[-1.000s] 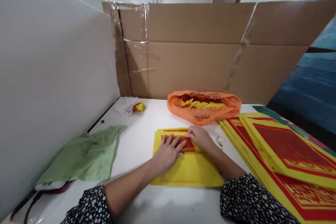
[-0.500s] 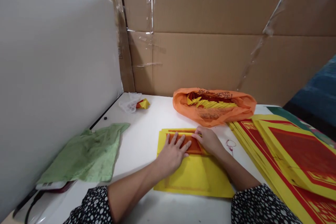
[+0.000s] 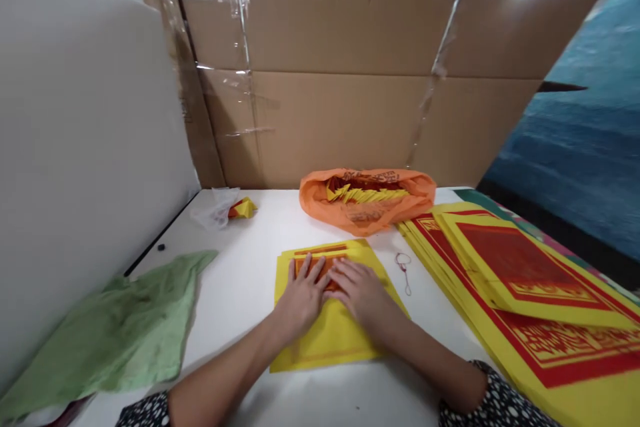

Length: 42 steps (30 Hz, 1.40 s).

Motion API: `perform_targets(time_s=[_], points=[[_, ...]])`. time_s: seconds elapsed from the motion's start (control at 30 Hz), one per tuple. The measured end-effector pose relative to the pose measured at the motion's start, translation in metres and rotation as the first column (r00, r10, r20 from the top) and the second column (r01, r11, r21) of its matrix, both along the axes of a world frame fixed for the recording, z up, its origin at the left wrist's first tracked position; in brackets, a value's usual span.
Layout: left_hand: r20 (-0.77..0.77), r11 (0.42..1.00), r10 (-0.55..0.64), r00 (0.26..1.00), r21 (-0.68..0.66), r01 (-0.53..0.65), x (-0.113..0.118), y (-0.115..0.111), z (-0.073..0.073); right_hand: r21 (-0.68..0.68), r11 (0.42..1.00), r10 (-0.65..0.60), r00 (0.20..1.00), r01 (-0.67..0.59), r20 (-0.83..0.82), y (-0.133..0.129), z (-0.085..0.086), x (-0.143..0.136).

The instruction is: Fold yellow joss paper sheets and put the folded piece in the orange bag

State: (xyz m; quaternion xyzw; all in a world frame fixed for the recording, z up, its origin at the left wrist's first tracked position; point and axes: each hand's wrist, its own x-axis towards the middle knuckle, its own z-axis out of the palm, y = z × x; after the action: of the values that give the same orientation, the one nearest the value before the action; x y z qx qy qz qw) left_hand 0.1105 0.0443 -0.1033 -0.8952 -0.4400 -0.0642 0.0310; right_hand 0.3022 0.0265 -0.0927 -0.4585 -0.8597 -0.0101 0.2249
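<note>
Yellow paper sheets lie on the white table, their upper part folded over to show a red-orange printed panel. My left hand rests on this folded part with its fingers spread. Close against it, my right hand lies palm down on the same fold, fingers stretched out toward the left and nearly touching the left hand's. Both hands press on the paper and neither grips anything. Part of the red panel is hidden beneath the fingers.
Behind the sheets sits an orange bag full of folded yellow paper pieces. Printed red-and-yellow sheets are stacked at right, near a thin red string. A green cloth lies left; a clear plastic bag stands behind it.
My right hand has moved from the fold's top right edge down and inward beside my left hand, its pinch now flattened out. The camera view has turned to the right.
</note>
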Motion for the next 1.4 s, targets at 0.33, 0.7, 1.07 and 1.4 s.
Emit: perform_targets(time_s=[0.33,0.7,1.07,1.4], points=[[0.001,0.998,-0.038,0.999,-0.042,0.038,-0.002,0.003,0.004,-0.359,0.931,-0.040,0.995,0.070,0.089,-0.030,-0.014,0.000],[-0.046,0.925,-0.316,0.948,-0.235,0.297,-0.067,-0.006,0.045,-0.459,0.826,-0.283,0.945,0.328,0.167,-0.058,-0.006,0.022],[-0.171,0.915,-0.370,0.913,0.100,0.390,-0.101,-0.003,0.035,-0.267,0.920,-0.257,0.956,0.288,0.145,-0.028,0.034,0.014],[-0.015,0.905,-0.408,0.913,0.127,0.407,-0.064,-0.049,0.036,0.103,0.982,0.152,0.987,-0.157,0.052,-0.031,-0.031,-0.033]])
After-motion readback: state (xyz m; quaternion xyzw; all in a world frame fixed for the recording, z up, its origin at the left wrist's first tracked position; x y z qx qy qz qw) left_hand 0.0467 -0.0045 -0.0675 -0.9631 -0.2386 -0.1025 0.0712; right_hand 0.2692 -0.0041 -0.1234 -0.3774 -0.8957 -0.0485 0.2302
